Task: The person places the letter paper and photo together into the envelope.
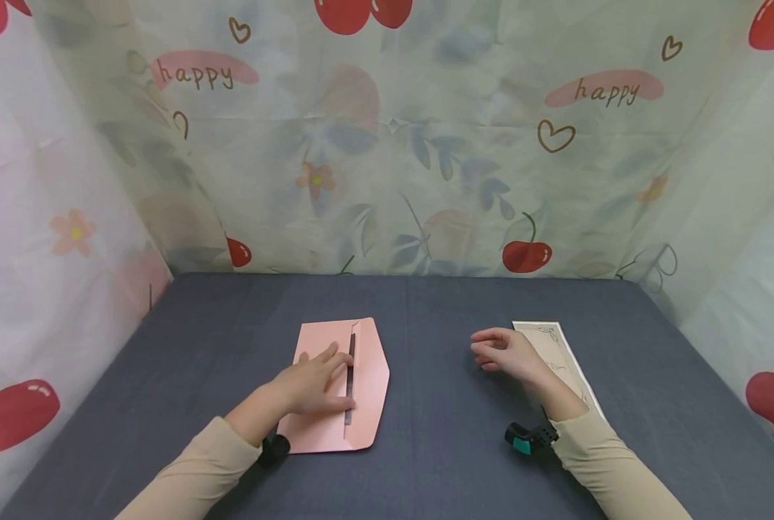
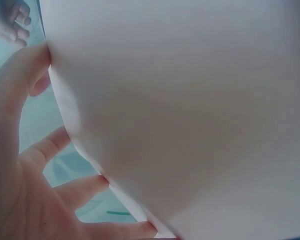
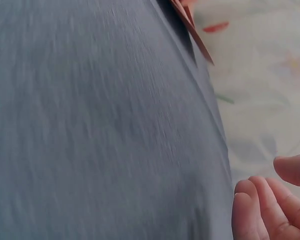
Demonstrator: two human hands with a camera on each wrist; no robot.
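Note:
A pink envelope (image 1: 372, 375) lies on the table left of centre, its pointed flap opened out to the right. Along the flap's fold runs a narrow dark strip (image 1: 350, 393). My left hand (image 1: 311, 383) rests on the envelope with fingers spread, thumb and fingertips at that strip. In the left wrist view the pale envelope surface (image 2: 190, 100) fills most of the frame, and several fingertips touch its edge. My right hand (image 1: 506, 354) hovers over the table with loosely bent fingers and nothing in them. Beside it, partly covered by the forearm, lies a cream card (image 1: 552, 343) with ornate printing.
A dark grey cloth (image 1: 426, 448) covers the table. Patterned curtains (image 1: 393, 180) with cherries and flowers close off the back and both sides. A dark band with a teal part (image 1: 522, 446) is at the right wrist.

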